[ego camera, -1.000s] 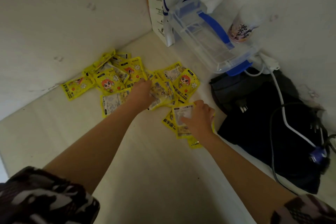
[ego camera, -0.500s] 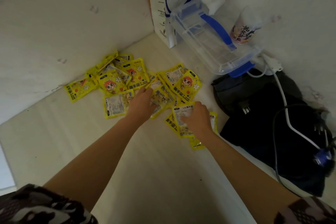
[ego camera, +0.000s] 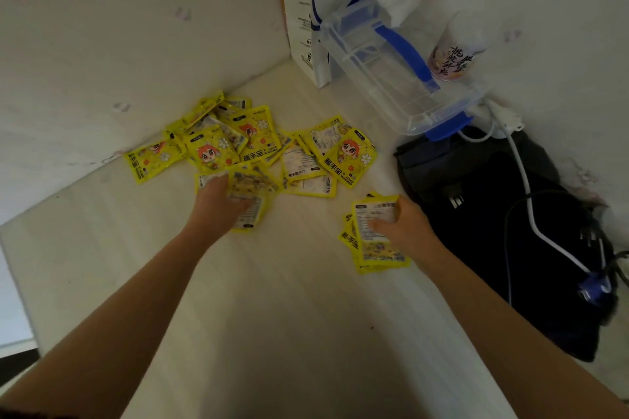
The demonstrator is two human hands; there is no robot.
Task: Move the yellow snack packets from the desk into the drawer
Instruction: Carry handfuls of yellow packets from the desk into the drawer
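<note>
Several yellow snack packets [ego camera: 258, 143] with a red-haired cartoon figure lie scattered on the pale desk [ego camera: 279, 299] near the back wall. My left hand [ego camera: 218, 204] presses down on a few packets [ego camera: 250, 196] at the front of the pile, fingers curled over them. My right hand [ego camera: 401, 224] grips a small stack of packets [ego camera: 374, 241], printed backs up, pulled apart from the pile toward the right. No drawer is in view.
A white paper coffee bag [ego camera: 306, 10] stands in the back corner. Beside it is a clear plastic box with blue handle [ego camera: 398, 68], a cup [ego camera: 456, 51] and tissue. A black bag [ego camera: 510, 231] with white cable [ego camera: 527, 194] lies at the right.
My right hand has slid its stack of packets to the right and toward me, away from the pile. My left hand has drawn a few packets back from the pile's front edge.
</note>
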